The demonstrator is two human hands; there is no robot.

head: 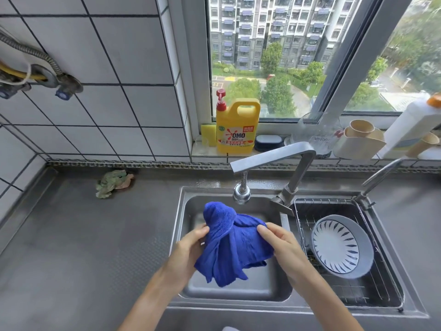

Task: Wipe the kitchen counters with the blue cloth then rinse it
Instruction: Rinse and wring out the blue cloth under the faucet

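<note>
The blue cloth point(235, 244) is gripped by both hands, left hand point(188, 247) and right hand point(284, 244), beneath the faucet point(269, 158) over the sink point(183, 211); no water is seen running, so rinsing appears pending.

Blue cloth point(235, 244) hides both hands' fingertips; white bottle point(410, 125) runs off-frame

Two hands — left hand point(188, 247) at seven o'clock, right hand point(284, 247) at five. One blue cloth point(235, 244), one crumpled green rag point(112, 183) at ten, one yellow detergent bottle point(237, 130), one plate point(335, 247), two faucets — large faucet point(274, 156), slim faucet point(381, 175).
</note>
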